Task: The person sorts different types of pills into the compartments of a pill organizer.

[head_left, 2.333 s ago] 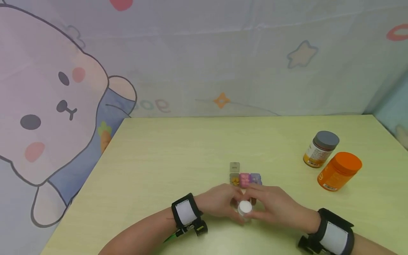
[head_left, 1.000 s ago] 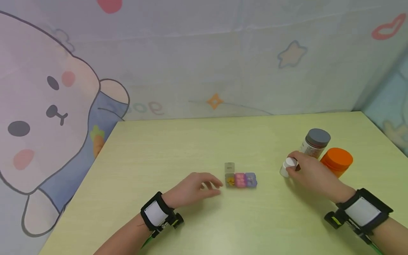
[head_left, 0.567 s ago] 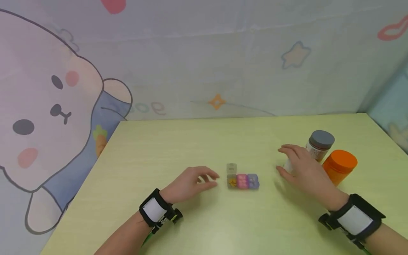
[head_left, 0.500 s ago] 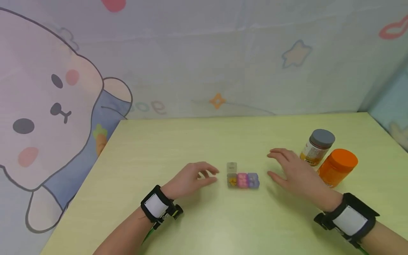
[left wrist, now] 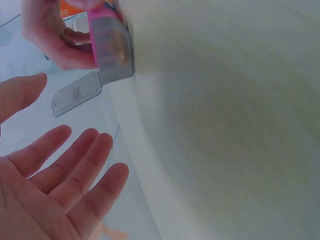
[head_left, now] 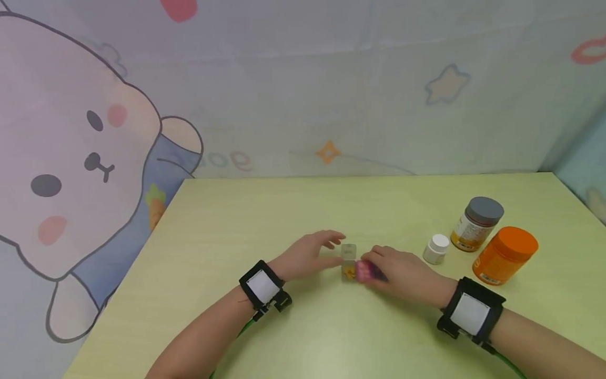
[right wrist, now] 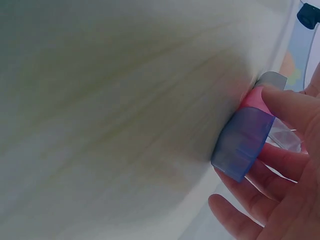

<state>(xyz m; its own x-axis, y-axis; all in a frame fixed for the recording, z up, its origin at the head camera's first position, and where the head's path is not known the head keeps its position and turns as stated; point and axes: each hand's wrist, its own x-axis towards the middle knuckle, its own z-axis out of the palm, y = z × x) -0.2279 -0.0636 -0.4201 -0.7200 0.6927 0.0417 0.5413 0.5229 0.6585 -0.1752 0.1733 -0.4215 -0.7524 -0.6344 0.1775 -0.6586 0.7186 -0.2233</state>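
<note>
A small pill organizer (head_left: 364, 271) lies on the table in the head view, with grey, pink and purple compartments in a row. Its grey lid (head_left: 349, 251) is swung back, and yellow pieces show in that compartment. My right hand (head_left: 402, 275) holds the organizer by its pink and purple part. In the right wrist view, the thumb lies at the pink section and fingers lie behind the purple compartment (right wrist: 244, 142). My left hand (head_left: 307, 257) holds nothing, fingers spread, beside the raised lid. The left wrist view has that lid (left wrist: 76, 94) just beyond the fingertips.
A white-capped small bottle (head_left: 436, 249) stands right of my right hand. Behind it are a grey-lidded jar (head_left: 477, 223) and an orange jar (head_left: 505, 256). A printed cloth (head_left: 284, 95) hangs along the table's far edge.
Both hands were at the white bottle. My right hand set it near the jars, let go, came left and took hold of the pill organizer. My left hand drew away, then came to the lid.
</note>
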